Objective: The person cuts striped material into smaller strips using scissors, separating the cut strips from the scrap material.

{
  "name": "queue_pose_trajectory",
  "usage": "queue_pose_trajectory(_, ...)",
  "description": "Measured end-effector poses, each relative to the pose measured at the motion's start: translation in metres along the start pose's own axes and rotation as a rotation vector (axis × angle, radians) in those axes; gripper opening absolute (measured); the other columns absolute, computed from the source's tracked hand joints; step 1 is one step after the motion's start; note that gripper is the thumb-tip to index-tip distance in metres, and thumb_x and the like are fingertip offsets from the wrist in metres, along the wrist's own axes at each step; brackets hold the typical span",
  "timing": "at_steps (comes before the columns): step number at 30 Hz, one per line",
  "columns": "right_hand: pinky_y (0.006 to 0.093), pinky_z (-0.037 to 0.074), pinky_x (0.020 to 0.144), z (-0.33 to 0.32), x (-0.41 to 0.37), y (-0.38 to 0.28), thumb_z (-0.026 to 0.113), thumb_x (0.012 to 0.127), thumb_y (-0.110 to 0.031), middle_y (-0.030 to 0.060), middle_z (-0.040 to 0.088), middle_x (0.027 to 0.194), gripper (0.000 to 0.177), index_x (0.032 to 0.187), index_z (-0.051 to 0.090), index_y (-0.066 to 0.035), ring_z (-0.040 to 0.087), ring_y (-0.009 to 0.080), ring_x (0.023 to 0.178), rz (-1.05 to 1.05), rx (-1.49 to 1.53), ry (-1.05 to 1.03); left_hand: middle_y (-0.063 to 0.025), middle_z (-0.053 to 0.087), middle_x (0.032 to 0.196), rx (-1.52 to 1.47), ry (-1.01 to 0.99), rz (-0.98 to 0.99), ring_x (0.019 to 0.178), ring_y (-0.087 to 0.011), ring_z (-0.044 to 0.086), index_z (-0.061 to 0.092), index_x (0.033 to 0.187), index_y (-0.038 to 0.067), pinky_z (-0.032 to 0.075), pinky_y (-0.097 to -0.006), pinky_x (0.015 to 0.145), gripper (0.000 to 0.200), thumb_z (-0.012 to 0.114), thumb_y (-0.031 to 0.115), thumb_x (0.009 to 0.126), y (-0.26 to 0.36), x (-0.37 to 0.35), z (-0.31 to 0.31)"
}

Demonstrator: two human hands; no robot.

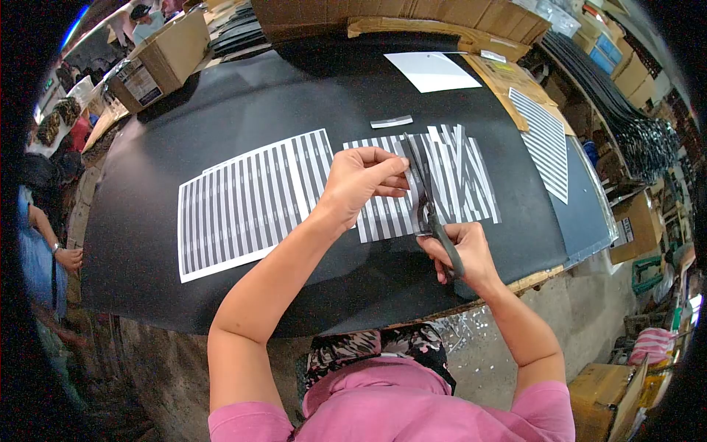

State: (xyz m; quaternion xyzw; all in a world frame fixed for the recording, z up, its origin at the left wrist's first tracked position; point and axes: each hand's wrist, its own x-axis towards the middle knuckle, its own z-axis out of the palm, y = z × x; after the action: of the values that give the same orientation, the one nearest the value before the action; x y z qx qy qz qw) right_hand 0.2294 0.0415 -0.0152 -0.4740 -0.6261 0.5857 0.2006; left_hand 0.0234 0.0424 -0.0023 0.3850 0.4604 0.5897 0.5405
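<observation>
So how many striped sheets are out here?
3: a big sheet at left; the middle sheet, in the left hand, at the scissors; a third sheet far right. More may hide beneath.

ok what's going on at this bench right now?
A person in a pink top is cutting a striped sheet with scissors over a black table. The left hand pinches the sheet's edge. The right hand holds the scissors, blades pointing up across the sheet. Cut strips lie just beyond, and an uncut striped sheet sits to the left.
</observation>
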Motion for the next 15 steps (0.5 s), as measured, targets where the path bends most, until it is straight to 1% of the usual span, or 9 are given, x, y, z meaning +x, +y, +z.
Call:
queue_pose_trajectory(9, 0.0234, 0.040, 0.034, 0.0003, 0.0012, 0.0030, 0.071, 0.075, -0.025, 0.0036, 0.053, 0.048, 0.034, 0.059, 0.058, 0.002, 0.052, 0.0096, 0.038, -0.024, -0.027, -0.002, -0.0114, 0.066, 0.078, -0.012, 0.018, -0.001, 0.066, -0.0156, 0.065, 0.062, 0.085, -0.003, 0.055, -0.0256, 0.061, 0.018, 0.066, 0.014, 0.081, -0.0035, 0.0010, 0.0008)
queue_pose_trajectory(15, 0.0233, 0.039, 0.034, -0.0015, 0.0054, 0.0057, 0.070, 0.076, -0.022, 0.0045, 0.053, 0.048, 0.033, 0.058, 0.058, 0.002, 0.052, 0.0105, 0.037, -0.028, 0.067, -0.017, -0.0108, 0.065, 0.081, -0.004, -0.007, 0.010, 0.070, -0.0153, 0.065, 0.061, 0.088, -0.003, 0.056, -0.0257, 0.063, 0.018, 0.064, 0.014, 0.082, -0.0085, 0.0053, -0.0041)
